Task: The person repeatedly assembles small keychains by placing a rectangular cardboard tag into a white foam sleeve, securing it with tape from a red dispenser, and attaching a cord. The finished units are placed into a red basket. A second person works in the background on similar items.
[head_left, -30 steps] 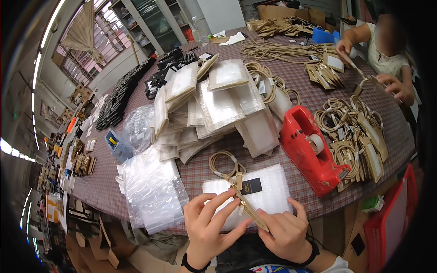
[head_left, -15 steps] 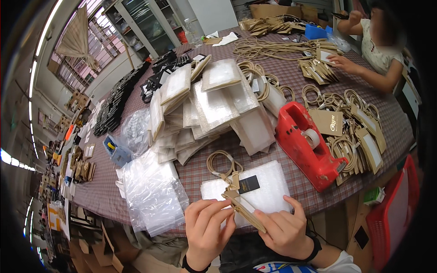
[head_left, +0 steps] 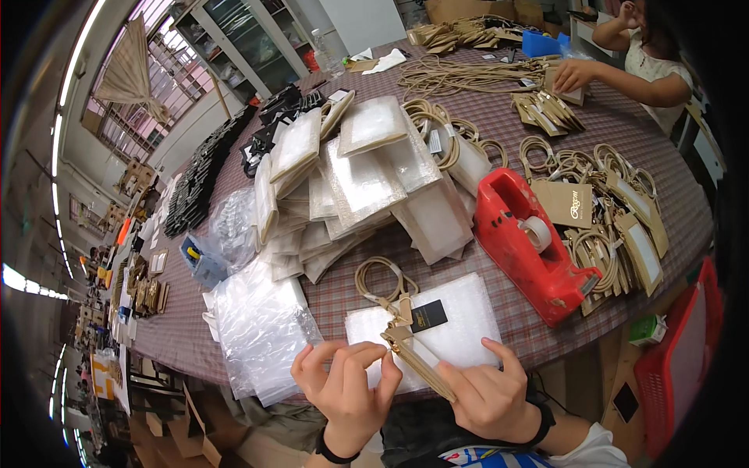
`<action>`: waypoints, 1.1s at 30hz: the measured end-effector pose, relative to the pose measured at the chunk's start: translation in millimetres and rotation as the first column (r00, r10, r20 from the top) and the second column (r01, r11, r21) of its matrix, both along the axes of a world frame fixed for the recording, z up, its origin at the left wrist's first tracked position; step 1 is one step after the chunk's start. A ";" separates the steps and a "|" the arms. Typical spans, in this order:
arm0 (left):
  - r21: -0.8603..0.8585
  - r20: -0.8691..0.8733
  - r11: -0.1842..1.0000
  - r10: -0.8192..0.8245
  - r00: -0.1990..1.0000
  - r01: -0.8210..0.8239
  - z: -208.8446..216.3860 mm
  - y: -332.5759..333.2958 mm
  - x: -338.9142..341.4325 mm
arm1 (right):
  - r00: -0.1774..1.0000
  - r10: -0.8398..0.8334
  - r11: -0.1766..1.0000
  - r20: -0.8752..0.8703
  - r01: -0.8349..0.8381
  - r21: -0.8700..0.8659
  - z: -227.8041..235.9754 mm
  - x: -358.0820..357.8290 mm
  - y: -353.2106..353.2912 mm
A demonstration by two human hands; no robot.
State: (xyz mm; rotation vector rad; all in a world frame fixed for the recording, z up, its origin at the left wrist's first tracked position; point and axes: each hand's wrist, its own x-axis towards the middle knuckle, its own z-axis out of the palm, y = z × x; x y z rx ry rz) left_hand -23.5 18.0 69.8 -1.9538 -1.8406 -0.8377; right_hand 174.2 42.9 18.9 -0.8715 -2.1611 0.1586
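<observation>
A flat beige zippered card holder is tilted on edge, its lower end pinched by my right hand. My left hand is closed in a pinch at the holder's upper end, beside the gold zipper; whatever its fingertips hold is too small to tell. The holder's coiled beige lanyard lies just beyond it. Under them is a white bubble-wrap pouch, with a black tag on top. To the left lies a stack of clear plastic bags.
Wrapped holders form a tall pile ahead. A red tape dispenser stands to its right, near more beige holders with lanyards. A blue box sits left. Across the table, another person's hand touches holders.
My left fingers have drawn slightly left, toward the holder's upper end, and the zipper shows more. My right hand keeps its grip. The other person's hand has shifted over the far holders.
</observation>
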 end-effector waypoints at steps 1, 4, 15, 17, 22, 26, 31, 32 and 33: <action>0.011 0.039 1.000 0.011 0.999 -0.011 -2.1 0.9 0.7 | 1.000 0.004 1.000 -0.003 -0.004 0.007 -0.1 0.0 0.4; 0.038 0.131 0.998 0.038 0.991 -0.044 -7.8 1.3 3.2 | 1.000 0.024 1.000 0.016 -0.025 0.011 0.1 0.1 1.3; 0.045 -0.116 0.997 -0.057 0.992 0.063 -2.2 -5.3 -4.6 | 0.999 0.015 1.000 0.039 -0.016 0.023 -0.5 -1.7 -3.0; -0.013 -0.130 0.997 -0.078 0.988 0.077 1.3 -2.9 -8.0 | 0.998 0.027 0.999 0.057 -0.029 0.030 -0.6 -1.1 -2.4; 0.028 -0.053 0.999 -0.034 0.998 0.035 2.7 -3.2 -7.4 | 0.999 0.007 0.998 0.054 -0.010 0.067 -0.9 -3.0 -2.3; 0.084 0.143 0.996 0.026 0.989 -0.038 -7.3 -1.2 1.9 | 0.999 0.000 0.995 0.049 -0.005 0.103 -3.9 -4.4 -2.8; 0.101 0.298 0.995 -0.017 0.955 -0.014 -13.8 -5.6 9.1 | 0.997 -0.005 0.998 0.072 0.000 0.062 0.4 -1.7 -3.8; 0.095 0.356 0.995 -0.069 0.932 0.037 -16.0 -9.6 9.3 | 0.998 -0.011 0.999 0.061 0.007 0.054 0.9 -1.5 -3.8; 0.088 0.418 0.992 -0.119 0.901 0.091 -19.0 -11.7 9.5 | 0.999 -0.027 0.999 0.046 0.025 0.041 0.5 -1.8 -4.1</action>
